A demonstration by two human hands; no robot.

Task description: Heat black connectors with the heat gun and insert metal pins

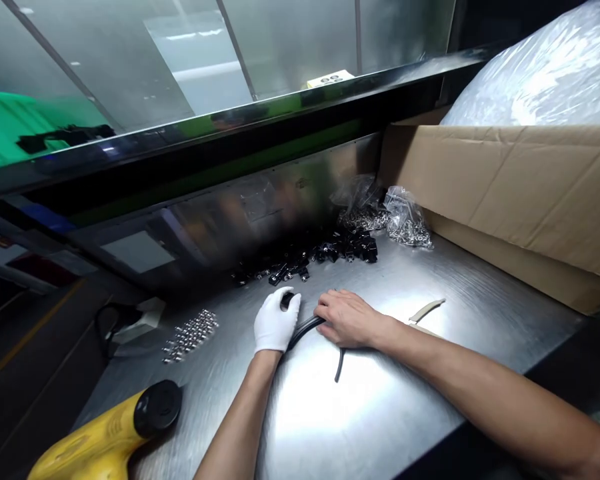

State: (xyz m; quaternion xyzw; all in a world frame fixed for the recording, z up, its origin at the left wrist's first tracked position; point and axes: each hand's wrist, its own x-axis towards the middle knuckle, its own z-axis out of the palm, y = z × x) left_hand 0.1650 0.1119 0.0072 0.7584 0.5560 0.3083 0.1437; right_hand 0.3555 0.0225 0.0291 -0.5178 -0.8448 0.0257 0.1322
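My left hand [276, 321], in a white glove, is closed around a small black part [287, 301] that shows between thumb and fingers. Bare, my right hand [347, 318] has its fingers wrapped over a black cable [307, 327]. The cable curves from beside the left wrist to under the right hand, and a short black end [339, 367] sticks out below that hand. Beyond both hands lies a pile of black clips [347, 247] with metal bits. What the fingertips of the right hand press on is partly hidden.
A yellow power tool [97, 433] lies at the front left, near rows of small metal pieces [190, 335]. Bags of metal parts [407, 220] sit beside a large cardboard box [510, 187]. Beige strips [427, 310] lie by the right forearm.
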